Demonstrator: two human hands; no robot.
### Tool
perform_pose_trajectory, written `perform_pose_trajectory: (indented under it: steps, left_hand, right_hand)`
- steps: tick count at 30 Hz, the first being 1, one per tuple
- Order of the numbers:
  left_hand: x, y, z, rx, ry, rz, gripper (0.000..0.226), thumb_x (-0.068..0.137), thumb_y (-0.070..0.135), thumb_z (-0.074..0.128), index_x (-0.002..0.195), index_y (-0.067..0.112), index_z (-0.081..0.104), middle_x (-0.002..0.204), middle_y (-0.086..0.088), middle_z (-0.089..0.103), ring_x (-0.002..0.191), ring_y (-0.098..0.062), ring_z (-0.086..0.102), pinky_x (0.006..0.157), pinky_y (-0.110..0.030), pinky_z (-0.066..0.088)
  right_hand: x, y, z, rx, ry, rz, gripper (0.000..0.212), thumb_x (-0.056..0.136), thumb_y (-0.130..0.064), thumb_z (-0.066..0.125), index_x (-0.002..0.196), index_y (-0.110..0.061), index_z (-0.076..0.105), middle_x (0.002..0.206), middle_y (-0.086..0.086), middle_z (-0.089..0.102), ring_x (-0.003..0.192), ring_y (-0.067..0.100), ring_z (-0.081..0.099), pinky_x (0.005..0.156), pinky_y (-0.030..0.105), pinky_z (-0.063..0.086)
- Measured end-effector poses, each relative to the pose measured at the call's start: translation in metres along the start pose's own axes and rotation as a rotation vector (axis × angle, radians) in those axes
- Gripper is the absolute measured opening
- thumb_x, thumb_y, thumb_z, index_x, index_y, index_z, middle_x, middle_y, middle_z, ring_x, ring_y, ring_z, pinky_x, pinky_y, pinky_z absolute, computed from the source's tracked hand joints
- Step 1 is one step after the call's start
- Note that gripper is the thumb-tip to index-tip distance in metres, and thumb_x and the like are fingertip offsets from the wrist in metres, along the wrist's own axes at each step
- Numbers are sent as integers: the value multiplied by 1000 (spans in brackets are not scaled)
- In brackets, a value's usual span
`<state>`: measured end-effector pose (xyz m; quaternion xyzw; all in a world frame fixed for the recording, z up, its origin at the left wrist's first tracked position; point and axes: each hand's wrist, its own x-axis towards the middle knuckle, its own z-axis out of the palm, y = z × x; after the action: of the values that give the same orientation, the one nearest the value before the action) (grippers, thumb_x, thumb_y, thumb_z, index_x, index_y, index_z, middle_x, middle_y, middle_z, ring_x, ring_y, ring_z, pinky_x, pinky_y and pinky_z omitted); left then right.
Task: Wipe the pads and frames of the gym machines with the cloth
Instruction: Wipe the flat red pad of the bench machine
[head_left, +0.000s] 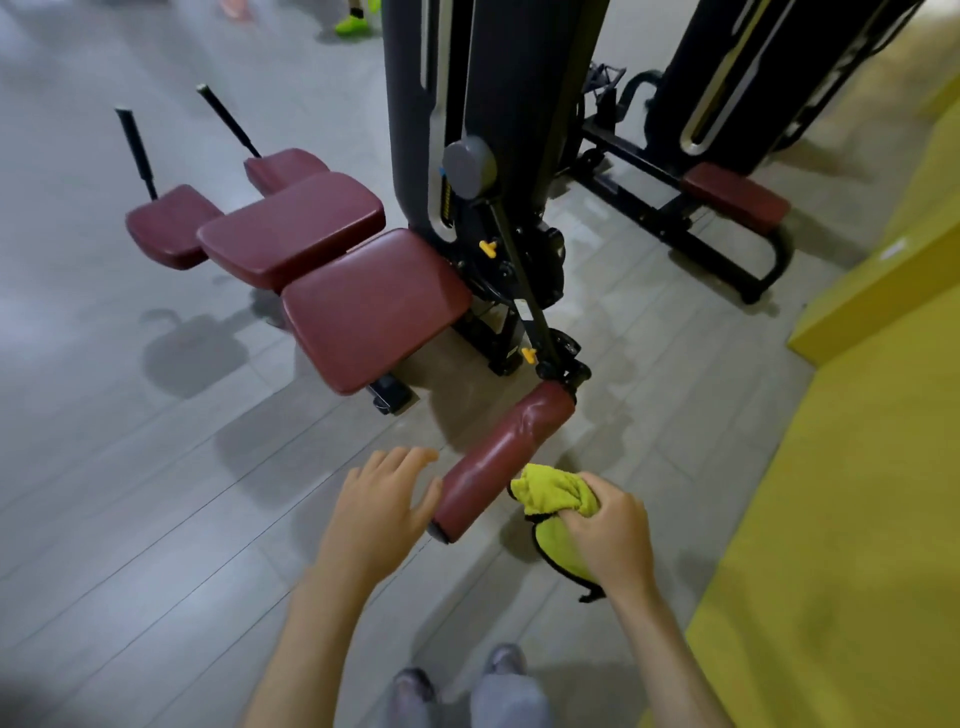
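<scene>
Head camera view, looking down at a gym floor: I see the left hand at lower centre, fingers straight and slightly spread, holding nothing, its thumb close beside the near end of a maroon roller pad; I cannot tell whether it touches. Just right of it, the right hand has its fingers curled round a bunched yellow-green cloth, which meets the roller's lower right side near that same end. The roller runs up and right to a black frame arm, and three maroon bench pads lie at centre left. A second machine stands at upper right. To wipe well, I judge the left palm should steady the roller's end, since it may spin, while the right hand opens the cloth flatter, wraps it over the vinyl and draws it along the full length toward the arm, then turns the roller to reach the underside.
</scene>
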<state>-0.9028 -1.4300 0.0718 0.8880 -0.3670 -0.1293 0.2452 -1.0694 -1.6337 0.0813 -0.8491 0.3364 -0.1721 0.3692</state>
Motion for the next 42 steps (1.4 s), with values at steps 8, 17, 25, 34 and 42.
perform_pose_trajectory:
  steps: [8, 17, 25, 34, 42]
  left_hand:
    - [-13, 51, -6, 64, -85, 123, 47, 96, 57, 22, 120, 36, 57, 115, 17, 57, 99, -7, 52, 81, -28, 43]
    - [34, 131, 36, 65, -118, 264, 28, 102, 47, 40, 121, 37, 58, 119, 18, 56, 98, -1, 48, 83, -23, 43]
    - [141, 232, 94, 124, -81, 386, 20, 96, 31, 63, 115, 30, 64, 115, 13, 61, 96, -11, 57, 71, -26, 46]
    - [275, 382, 148, 105, -19, 496, 17, 95, 23, 62, 111, 24, 67, 109, 10, 65, 92, -15, 60, 66, -27, 41]
    - [382, 443, 186, 70, -50, 509, 20, 92, 14, 67, 111, 21, 69, 107, 8, 69, 89, -12, 58, 68, -26, 46]
  right_hand:
    - [-17, -4, -68, 31, 104, 155, 20, 79, -40, 72, 71, -22, 69, 63, -10, 66, 61, 11, 61, 57, 28, 49]
    - [-15, 43, -148, 151, 321, 213, 25, 77, -37, 70, 62, -21, 58, 55, -5, 49, 53, 6, 38, 50, 23, 34]
    - [57, 139, -225, 111, 410, 248, 29, 78, -38, 64, 63, -18, 49, 56, -2, 37, 56, 9, 29, 49, 26, 24]
    - [159, 240, -329, 91, 416, 251, 42, 84, -21, 78, 62, -23, 42, 56, -3, 37, 55, 11, 29, 50, 30, 27]
    - [249, 299, -384, 131, 412, 333, 36, 78, -23, 73, 59, -27, 43, 54, -9, 42, 53, 9, 34, 48, 22, 26]
